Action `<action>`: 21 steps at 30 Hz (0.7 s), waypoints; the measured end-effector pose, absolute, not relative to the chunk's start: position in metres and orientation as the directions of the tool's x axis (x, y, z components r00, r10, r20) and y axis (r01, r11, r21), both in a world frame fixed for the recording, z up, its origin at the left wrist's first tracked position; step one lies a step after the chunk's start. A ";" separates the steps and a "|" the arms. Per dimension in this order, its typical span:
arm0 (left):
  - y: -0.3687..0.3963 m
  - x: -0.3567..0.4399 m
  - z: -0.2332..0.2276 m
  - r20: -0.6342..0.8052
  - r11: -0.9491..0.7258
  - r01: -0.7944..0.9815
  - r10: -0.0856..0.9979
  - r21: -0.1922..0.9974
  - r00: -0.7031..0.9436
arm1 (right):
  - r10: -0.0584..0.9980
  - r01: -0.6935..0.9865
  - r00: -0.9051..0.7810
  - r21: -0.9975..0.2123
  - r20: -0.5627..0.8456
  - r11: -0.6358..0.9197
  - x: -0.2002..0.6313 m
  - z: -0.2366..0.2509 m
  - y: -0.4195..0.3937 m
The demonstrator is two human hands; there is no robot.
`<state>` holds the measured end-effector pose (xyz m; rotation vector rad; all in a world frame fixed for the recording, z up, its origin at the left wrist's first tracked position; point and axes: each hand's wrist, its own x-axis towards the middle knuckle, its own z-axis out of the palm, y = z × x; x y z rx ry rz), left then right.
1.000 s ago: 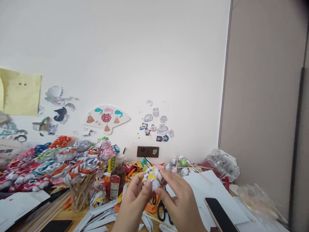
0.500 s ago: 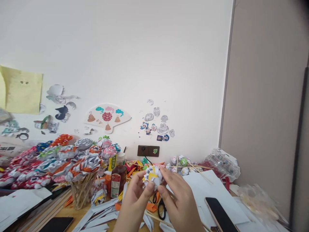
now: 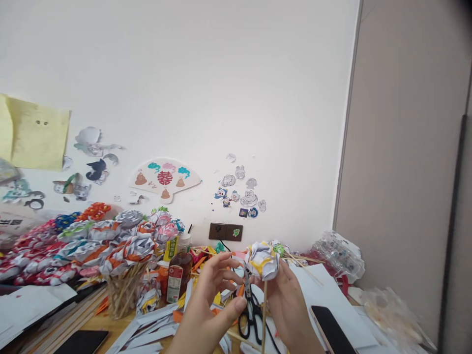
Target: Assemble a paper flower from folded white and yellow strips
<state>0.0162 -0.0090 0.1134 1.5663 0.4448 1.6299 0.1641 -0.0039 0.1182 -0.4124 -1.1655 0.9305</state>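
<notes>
my right hand grip holding paper flower on its stick, left hand grip wide beside it, scissors on table

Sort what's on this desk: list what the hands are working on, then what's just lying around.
In hand:
- paper flower on its wooden stick, held by the right hand
- left hand, fingers open beside it

Lying about:
- scissors
- phone
- brown bottle
- finished flowers
- paper strips

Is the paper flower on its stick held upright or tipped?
Upright. The paper flower sits on top of the stick, which runs straight down past the right hand.
</notes>
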 end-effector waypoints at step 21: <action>-0.013 0.012 0.131 0.474 -0.411 -0.364 0.875 0.836 0.100 | 0.962 -0.661 -0.121 -0.742 0.245 0.106 0.146 0.126 -0.014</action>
